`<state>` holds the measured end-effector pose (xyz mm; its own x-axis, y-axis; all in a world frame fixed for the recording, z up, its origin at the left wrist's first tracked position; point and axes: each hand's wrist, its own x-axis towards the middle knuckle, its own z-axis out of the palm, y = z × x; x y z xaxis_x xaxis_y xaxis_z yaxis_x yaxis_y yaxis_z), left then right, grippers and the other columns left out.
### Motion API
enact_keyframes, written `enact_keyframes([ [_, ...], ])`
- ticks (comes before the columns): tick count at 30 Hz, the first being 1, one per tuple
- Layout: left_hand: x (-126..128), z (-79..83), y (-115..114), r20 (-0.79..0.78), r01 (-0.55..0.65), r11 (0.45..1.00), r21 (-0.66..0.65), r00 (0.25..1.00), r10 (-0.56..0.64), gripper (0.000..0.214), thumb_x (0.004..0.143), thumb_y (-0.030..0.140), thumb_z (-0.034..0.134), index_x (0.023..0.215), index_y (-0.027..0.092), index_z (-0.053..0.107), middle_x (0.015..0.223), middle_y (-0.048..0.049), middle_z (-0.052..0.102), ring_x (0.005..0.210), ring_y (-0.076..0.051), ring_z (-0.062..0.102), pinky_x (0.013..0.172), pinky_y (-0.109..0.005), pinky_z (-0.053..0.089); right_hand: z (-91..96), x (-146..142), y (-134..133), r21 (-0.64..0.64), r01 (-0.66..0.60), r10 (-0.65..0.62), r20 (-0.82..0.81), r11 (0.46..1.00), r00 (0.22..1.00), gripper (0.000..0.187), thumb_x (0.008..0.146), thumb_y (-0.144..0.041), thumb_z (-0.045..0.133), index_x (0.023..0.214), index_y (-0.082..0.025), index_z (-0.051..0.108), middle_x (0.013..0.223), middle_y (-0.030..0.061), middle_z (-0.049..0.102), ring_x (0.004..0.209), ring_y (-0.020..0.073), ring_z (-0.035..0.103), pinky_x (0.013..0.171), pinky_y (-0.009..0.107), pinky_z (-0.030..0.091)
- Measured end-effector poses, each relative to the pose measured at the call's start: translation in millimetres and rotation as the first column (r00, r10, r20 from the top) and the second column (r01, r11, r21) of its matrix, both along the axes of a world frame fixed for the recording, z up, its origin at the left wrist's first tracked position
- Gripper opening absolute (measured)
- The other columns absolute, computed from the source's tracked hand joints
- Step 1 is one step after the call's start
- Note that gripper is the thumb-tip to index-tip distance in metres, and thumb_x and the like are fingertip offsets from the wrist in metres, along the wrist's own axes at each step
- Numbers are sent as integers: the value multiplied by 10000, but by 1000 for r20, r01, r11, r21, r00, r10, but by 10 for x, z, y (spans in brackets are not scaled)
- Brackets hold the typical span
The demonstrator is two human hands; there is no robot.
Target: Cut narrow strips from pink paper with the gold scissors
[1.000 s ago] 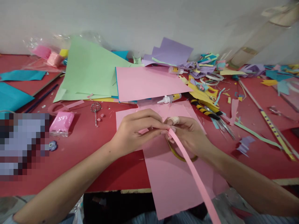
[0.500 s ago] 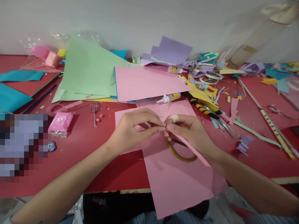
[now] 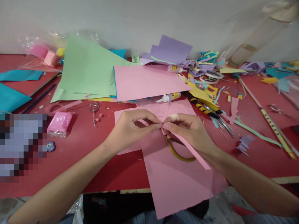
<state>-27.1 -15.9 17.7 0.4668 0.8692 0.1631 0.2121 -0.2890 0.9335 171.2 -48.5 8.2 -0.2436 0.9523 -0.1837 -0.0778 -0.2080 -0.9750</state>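
Observation:
My left hand [image 3: 137,126] and my right hand [image 3: 187,126] meet fingertip to fingertip over a pink paper sheet [image 3: 173,186]. Both pinch a narrow pink paper strip [image 3: 195,152]; its long end slants down to the right past my right hand. What lies right between the fingertips is too small to make out. A band of white tape [image 3: 174,117] wraps one right finger. Below my right hand, part of a yellowish ring [image 3: 179,157] rests on the sheet, its upper part hidden by the fingers.
Glue bottle [image 3: 169,97] and stacked pink paper [image 3: 147,82] lie beyond my hands. Black-and-yellow handled scissors [image 3: 205,109] and a yellow-banded stick [image 3: 273,127] are to the right. Leftward are a pink clay packet [image 3: 60,123] and a small wire whisk-like piece [image 3: 94,108]. Paper scraps [image 3: 203,67] pile behind.
My hands shift very slightly left, still pinching the pink strip. The strip's free end has dipped a little lower. Things on the table stay as they were.

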Motion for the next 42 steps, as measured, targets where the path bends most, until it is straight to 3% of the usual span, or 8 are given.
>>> enact_keyframes([
  [7,-16,3,47,81,52,967,-250,996,-33,99,789,138,733,874,155,780,842,-47,769,724,-146,719,632,-200,622,-24,17,10,-18,-21,22,41,1000,999,168,820,-339,743,769,-183,708,711,16,666,643,116,588,613,250,494],
  [12,-39,-12,75,134,109,931,-348,989,-66,120,777,107,730,873,154,784,861,-62,774,753,-170,729,638,-225,639,-17,16,4,29,-41,38,104,999,994,186,836,-334,722,749,-172,698,702,24,667,642,120,579,607,249,477],
  [22,-40,20,73,67,113,952,-284,993,-98,95,790,135,720,856,163,783,838,-49,773,706,-152,721,615,-207,631,-3,14,7,21,-51,49,91,998,995,160,832,-304,716,752,-171,677,689,24,665,618,116,568,584,245,476],
  [29,-28,36,53,118,121,939,-321,989,-87,76,788,145,731,853,145,769,818,-51,759,700,-149,715,601,-207,639,-7,9,12,-16,-54,54,-1,998,999,168,810,-302,745,729,-169,684,665,15,646,595,105,553,570,236,474],
  [34,-28,26,42,147,114,946,-304,987,-72,83,791,146,733,866,136,766,836,-63,755,706,-149,713,605,-209,638,-45,46,15,-74,-60,56,-54,996,997,240,873,-381,675,749,-179,713,685,26,662,584,111,569,527,228,460],
  [42,-29,-2,36,180,148,958,-247,978,-104,84,795,127,716,868,134,756,847,-76,742,720,-160,708,615,-233,626,-90,47,36,-109,-97,91,-61,989,994,233,778,-379,784,754,-174,676,647,9,629,534,99,534,466,212,414],
])
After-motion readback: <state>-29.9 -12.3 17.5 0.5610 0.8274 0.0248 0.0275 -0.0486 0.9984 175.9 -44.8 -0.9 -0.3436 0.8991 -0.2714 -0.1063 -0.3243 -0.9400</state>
